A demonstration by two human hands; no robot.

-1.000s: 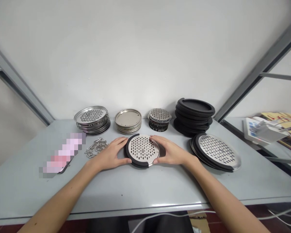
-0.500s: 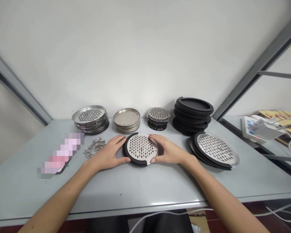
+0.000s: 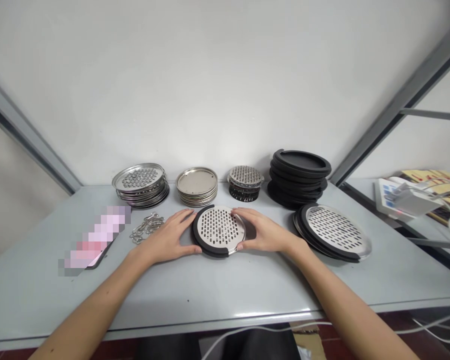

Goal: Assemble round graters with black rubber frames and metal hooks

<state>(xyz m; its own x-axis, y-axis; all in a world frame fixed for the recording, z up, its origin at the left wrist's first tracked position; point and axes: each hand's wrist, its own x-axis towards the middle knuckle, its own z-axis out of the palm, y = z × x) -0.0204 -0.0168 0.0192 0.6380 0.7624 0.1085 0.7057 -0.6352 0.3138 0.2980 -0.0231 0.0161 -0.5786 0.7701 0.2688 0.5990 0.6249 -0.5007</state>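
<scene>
A slotted metal disc point(image 3: 220, 226) is sitting in a black rim point(image 3: 199, 239) on the grey table point(image 3: 210, 295), between the two hands. The left hand point(image 3: 172, 237) is curving its widely parted thumb and fingers against the rim's left side; the right hand point(image 3: 260, 231) is gripping the disc's right edge likewise — thumb near, fingers far. Metal clips point(image 3: 146, 227) are lying just beside the left hand. Beyond, stacks of slotted plates point(image 3: 140, 179), plain plates point(image 3: 197, 181), small perforated plates point(image 3: 245, 175) and black trays point(image 3: 302, 165) are standing along the wall — a pile of rimmed discs point(image 3: 335, 231) is leaning at right.
</scene>
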